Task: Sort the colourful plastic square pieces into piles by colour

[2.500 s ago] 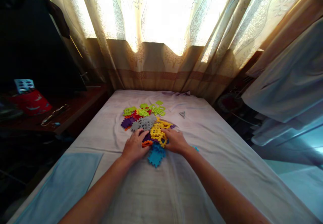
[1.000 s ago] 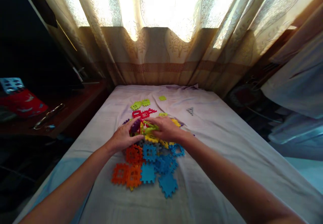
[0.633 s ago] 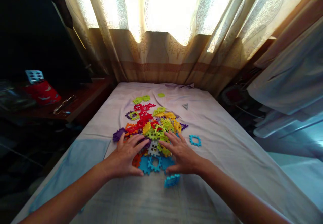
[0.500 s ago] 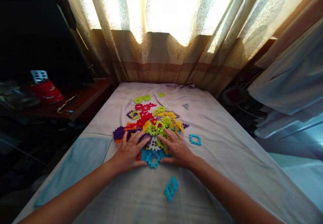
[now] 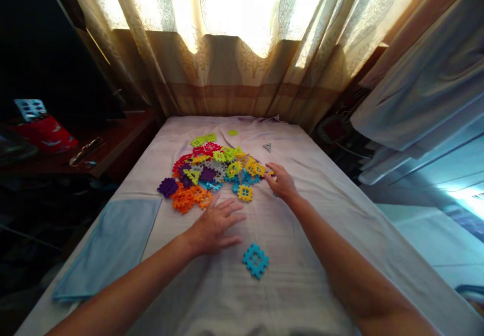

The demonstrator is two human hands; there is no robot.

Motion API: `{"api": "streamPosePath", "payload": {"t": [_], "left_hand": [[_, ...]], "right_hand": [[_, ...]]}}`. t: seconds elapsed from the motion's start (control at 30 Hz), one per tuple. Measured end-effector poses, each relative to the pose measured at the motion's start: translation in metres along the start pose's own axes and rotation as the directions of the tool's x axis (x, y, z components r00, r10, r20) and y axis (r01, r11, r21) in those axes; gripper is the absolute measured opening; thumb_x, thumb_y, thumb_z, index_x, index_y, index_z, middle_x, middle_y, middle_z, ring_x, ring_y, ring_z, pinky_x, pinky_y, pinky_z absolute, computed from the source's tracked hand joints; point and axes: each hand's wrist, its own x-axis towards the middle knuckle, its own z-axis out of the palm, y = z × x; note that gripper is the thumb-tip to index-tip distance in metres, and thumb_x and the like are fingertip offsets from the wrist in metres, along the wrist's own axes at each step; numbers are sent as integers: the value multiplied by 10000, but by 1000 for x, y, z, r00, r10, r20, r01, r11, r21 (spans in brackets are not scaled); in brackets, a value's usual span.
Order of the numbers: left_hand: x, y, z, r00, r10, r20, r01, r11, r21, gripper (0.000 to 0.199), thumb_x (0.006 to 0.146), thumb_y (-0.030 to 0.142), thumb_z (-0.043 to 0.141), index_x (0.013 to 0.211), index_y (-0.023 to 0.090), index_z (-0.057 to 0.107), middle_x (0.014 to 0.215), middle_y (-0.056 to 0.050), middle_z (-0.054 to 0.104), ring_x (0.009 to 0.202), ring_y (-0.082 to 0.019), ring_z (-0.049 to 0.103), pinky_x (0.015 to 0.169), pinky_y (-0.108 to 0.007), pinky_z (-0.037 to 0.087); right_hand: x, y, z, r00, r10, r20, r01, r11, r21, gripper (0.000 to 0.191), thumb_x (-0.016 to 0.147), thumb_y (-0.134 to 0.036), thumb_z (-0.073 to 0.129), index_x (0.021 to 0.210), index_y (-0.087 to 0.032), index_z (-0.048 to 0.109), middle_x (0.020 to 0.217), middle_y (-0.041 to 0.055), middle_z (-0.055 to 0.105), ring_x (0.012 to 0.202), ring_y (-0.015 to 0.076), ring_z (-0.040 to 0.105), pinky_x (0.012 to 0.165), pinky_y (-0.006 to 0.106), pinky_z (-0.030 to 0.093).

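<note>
A pile of interlocking plastic tiles (image 5: 207, 174) with notched edges lies in the middle of the bed, in red, orange, purple, yellow, green, grey and blue. My left hand (image 5: 219, 225) is open just in front of the pile, fingers spread and holding nothing. Close to the pile's right edge, my right hand (image 5: 283, 183) has its fingers apart. A small bit of blue shows beneath it, mostly hidden. Nearer to me, a blue square tile (image 5: 256, 261) lies alone on the sheet. A yellow square tile (image 5: 245, 193) sits at the pile's front edge.
A folded light-blue cloth (image 5: 109, 245) lies on the bed's left side. Beyond the pile are a grey triangle tile (image 5: 267, 147) and a green piece (image 5: 232, 132). At left, a wooden table (image 5: 124, 139) bears a red container (image 5: 51, 134). Curtains (image 5: 227, 73) hang behind.
Both hands have come off the pile; the right moved right, the left toward me. The pile has spread, showing more orange and purple tiles. The lone blue tile now lies flatter.
</note>
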Motion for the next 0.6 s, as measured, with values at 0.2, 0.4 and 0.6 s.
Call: {"api": "streamPosePath", "payload": {"t": [0.2,0.4,0.6], "left_hand": [[9,37,32,970,138,200,-121,988,-93,743,754,705,637,1386,324,548,1498,-128,489,1425,-369,371,1174,-665,66],[18,31,37,978,143,154,-148,989,20,567,805,611,645,1299,333,623,1479,-113,513,1395,-348,420,1175,-651,94],[23,-7,24,973,-110,-205,168,942,291,338,904,319,549,1215,271,671,1453,-118,537,1396,-334,419,1180,-642,137]], "right_hand": [[-31,46,-23,979,188,-80,-182,980,81,361,856,-292,513,1140,-171,700,1223,121,685,1131,242,630,1010,414,499],[-56,59,-35,962,270,-45,-269,962,40,361,876,-291,514,1177,-188,684,1233,99,692,1101,228,646,970,376,510],[-61,2,3,966,257,3,-255,961,-110,484,901,-384,551,1339,-182,588,1338,143,625,1245,283,569,1065,437,417]]}}
